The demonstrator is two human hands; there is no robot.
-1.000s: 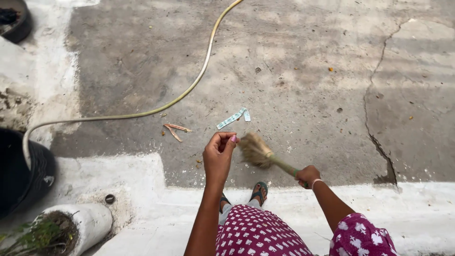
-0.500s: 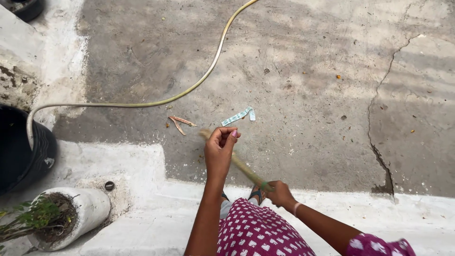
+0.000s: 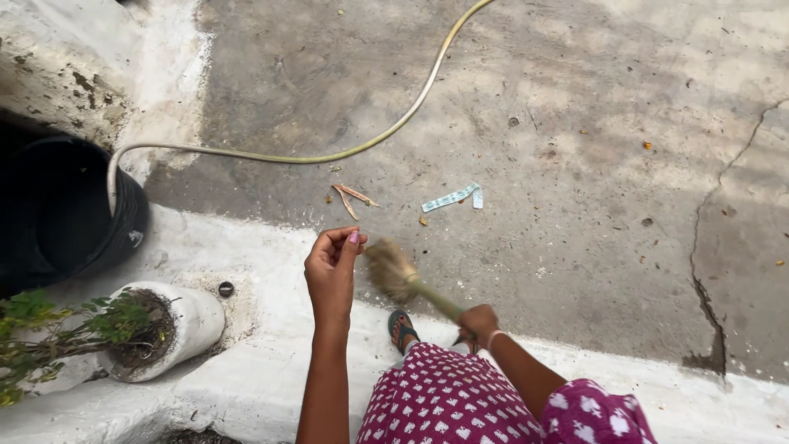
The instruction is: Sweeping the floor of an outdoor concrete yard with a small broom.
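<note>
concrete floor (image 3: 575, 99): grey, stained, 1 long crack at right. 1 white-painted step (image 3: 263, 370) runs along the near edge.

1 black tub (image 3: 66, 214) at far left, with 1 yellowish hose (image 3: 370, 141) hooked over its rim and curving away to the far right. 1 white pot (image 3: 177, 325) lies tilted on the step at near left, holding a small green plant.

broom (image 3: 403, 279): 1 short hand broom, straw-coloured bristle head, blurred, with a thin green-bound handle. it sits low over the floor at the step's edge, head pointing left and far, handle running back to the right.

right hand (image 3: 478, 322): fist wrapped closed around the handle's near end, 1 pale bangle at the wrist, forearm angled in from near right.

left hand (image 3: 333, 267): raised just left of the bristle head, fingers curled inward with thumb meeting the fingertips; whether it pinches anything cannot be told. it does not clearly touch the bristles.

small litter on the floor beyond the broom: 1 pale blue paper strip (image 3: 450, 198), 2 dry brown pods (image 3: 352, 197), scattered leaf bits. 1 sandalled foot (image 3: 402, 327) shows below the broom.
</note>
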